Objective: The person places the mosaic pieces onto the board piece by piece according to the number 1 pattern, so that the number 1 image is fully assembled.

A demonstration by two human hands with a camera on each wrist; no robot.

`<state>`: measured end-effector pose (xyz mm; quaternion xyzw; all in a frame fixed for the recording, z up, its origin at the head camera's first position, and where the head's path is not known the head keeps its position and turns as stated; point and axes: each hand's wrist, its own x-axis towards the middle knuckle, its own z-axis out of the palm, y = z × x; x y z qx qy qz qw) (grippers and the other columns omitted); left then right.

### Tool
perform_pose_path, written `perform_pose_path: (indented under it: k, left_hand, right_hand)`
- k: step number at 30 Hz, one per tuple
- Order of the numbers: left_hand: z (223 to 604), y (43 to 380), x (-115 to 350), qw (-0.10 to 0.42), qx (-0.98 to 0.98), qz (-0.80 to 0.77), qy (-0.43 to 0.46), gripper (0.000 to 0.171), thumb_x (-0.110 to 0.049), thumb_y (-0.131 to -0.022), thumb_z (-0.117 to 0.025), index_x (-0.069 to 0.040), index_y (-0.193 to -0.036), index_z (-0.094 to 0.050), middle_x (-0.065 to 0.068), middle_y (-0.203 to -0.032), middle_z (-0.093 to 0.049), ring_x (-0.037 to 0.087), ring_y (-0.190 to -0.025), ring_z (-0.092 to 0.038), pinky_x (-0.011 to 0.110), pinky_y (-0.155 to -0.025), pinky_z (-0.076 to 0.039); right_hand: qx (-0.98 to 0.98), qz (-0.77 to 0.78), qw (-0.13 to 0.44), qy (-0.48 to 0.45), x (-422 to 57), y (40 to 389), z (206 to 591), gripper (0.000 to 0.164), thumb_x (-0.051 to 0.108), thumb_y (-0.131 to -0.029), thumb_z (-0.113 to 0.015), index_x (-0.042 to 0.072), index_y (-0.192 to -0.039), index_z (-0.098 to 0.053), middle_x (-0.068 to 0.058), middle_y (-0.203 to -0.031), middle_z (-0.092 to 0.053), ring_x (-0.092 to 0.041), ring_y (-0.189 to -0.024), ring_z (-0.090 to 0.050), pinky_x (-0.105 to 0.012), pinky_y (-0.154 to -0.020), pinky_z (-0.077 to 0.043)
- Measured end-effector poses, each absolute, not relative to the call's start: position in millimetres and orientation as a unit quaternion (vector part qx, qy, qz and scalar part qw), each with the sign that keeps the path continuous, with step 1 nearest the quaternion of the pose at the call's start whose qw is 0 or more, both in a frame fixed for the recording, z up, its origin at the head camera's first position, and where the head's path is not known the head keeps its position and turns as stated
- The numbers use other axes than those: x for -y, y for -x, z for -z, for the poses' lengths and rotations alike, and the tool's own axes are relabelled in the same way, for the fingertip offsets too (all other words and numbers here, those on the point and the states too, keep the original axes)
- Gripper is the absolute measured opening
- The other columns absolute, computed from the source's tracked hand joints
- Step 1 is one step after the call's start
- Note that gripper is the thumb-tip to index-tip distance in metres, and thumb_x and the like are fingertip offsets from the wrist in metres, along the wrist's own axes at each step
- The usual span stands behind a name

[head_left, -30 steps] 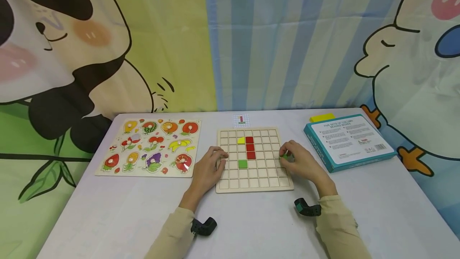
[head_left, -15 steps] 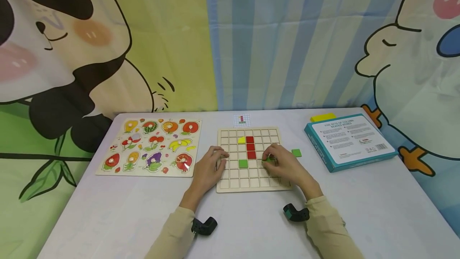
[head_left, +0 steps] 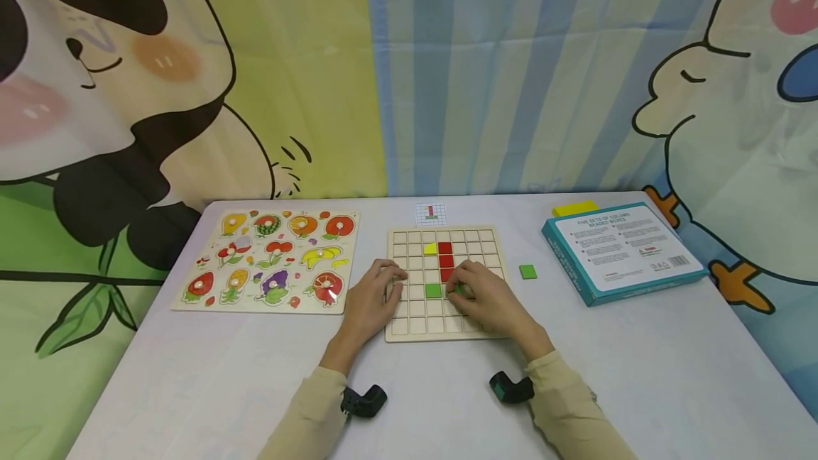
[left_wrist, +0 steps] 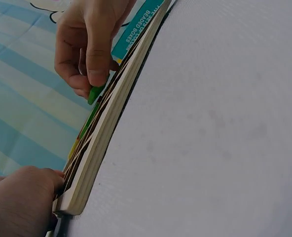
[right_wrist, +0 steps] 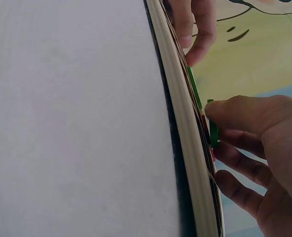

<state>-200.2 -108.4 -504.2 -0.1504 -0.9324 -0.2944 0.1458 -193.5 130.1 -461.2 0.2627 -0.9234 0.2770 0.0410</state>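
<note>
A wooden grid board (head_left: 409,329) lies in the middle of the table in the head view. It bears a column of red tiles (head_left: 445,255), a yellow tile (head_left: 430,248) and a green tile (head_left: 433,291). My left hand (head_left: 373,300) holds the board's left edge, fingers bent. Over the grid, just right of the placed green tile, my right hand (head_left: 488,297) pinches another green tile (right_wrist: 213,131) between thumb and fingers. The right wrist view has this tile on edge, close to the board. From above, the fingers partly cover it.
Right of the board lies a loose green tile (head_left: 527,272). A teal box (head_left: 626,250) stands farther right, with a yellow piece (head_left: 575,209) behind it. A small pattern card (head_left: 430,214) lies beyond the board. To the left is a fruit puzzle (head_left: 268,261).
My right hand has moved left from the board's right edge onto the grid, carrying a green tile. The loose green tile on the right has come into sight. My left hand stayed put.
</note>
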Motion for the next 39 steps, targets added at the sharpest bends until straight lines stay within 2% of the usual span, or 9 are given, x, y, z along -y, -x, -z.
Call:
perform_pose_path:
  k: [17, 25, 33, 39]
  left_hand:
    - [502, 200, 108, 0.156, 0.93, 0.295, 0.155, 0.014, -0.02, -0.089, -0.062, -0.023, -0.102, -0.067, -0.007, -0.117, -0.058, 0.012, -0.095, -0.064, 0.025, -0.06, -0.046]
    - [502, 199, 108, 0.155, 0.93, 0.297, 0.154, 0.014, -0.02, -0.089, -0.062, -0.022, -0.102, -0.067, -0.006, -0.117, -0.058, 0.012, -0.089, -0.063, 0.023, -0.056, -0.043]
    - [502, 199, 108, 0.143, 0.933, 0.294, 0.147, 0.015, -0.021, -0.089, -0.061, -0.023, -0.102, -0.067, -0.007, -0.119, -0.057, 0.012, -0.089, -0.063, 0.022, -0.056, -0.041]
    - [503, 200, 108, 0.14, 0.933, 0.297, 0.146, 0.015, -0.021, -0.089, -0.061, -0.024, -0.102, -0.067, -0.008, -0.119, -0.056, 0.009, -0.082, -0.059, 0.02, -0.055, -0.039]
  right_hand:
    - [0.924, -0.257, 0.061, -0.276, -127, 193, 460, 0.006, 0.013, -0.084, -0.07, 0.018, -0.087, -0.07, 0.008, -0.095, -0.061, -0.007, -0.09, -0.055, -0.03, -0.078, -0.049]
    - [0.922, -0.263, 0.059, -0.277, -127, 192, 460, 0.006, 0.012, -0.085, -0.069, 0.017, -0.088, -0.071, 0.007, -0.096, -0.061, -0.009, -0.092, -0.055, -0.03, -0.081, -0.049]
    - [0.926, -0.302, 0.035, -0.225, -139, 193, 455, 0.008, 0.017, -0.09, -0.062, 0.017, -0.095, -0.068, 0.009, -0.098, -0.061, -0.007, -0.089, -0.056, -0.031, -0.081, -0.05]
    - [0.924, -0.314, 0.043, -0.213, -157, 198, 452, 0.009, 0.014, -0.09, -0.062, 0.012, -0.098, -0.067, 0.002, -0.099, -0.062, -0.013, -0.091, -0.058, -0.035, -0.079, -0.051]
